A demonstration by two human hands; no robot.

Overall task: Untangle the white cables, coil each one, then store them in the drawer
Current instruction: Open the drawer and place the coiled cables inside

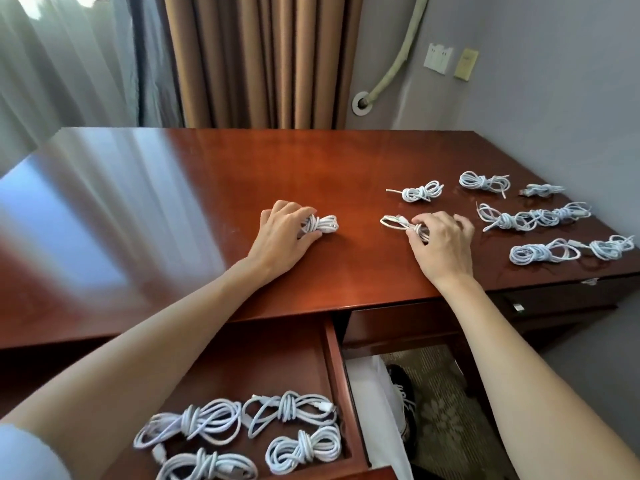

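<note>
Both hands on coiled white cables, mid-frame on the desk (207, 174).
My left hand (282, 233) curls around one coiled cable (320, 224); my right hand (441, 245) pinches a second coil (401, 224). More coils (533, 218) lie at right of frame; four stored coils (242, 431) sit in the open drawer (337, 382), lower centre.

Both arms reach forward, left hand (282, 233) and right hand (443, 247) with fingers curled.

Two bare forearms, no watch or rings; pale grey-blue short sleeve (24, 452) at near left; dark shoe with white laces (403, 389) below.
</note>
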